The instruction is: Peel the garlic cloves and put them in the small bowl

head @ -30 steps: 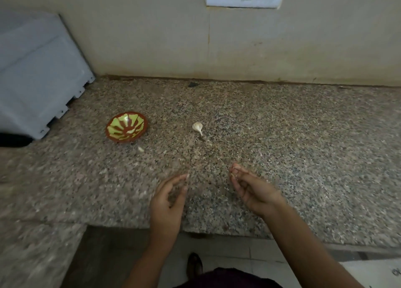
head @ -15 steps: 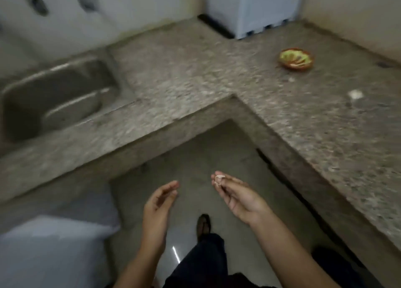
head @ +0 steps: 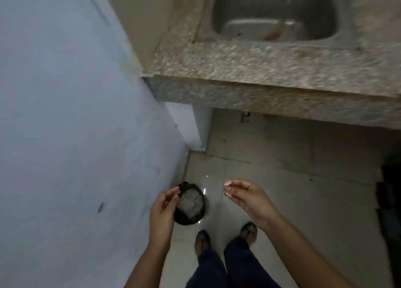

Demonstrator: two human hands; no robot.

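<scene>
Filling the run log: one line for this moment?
view: floor beside sink counter | right hand: fingers pinch pale scrap | left hand: loosely curled, before dark round bin

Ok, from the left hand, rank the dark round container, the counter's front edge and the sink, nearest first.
1. dark round container, just right of the left hand, down by the feet.
2. counter's front edge, farther ahead.
3. sink, beyond that edge, in the countertop.

no readable text, labels or signs anywhere
</scene>
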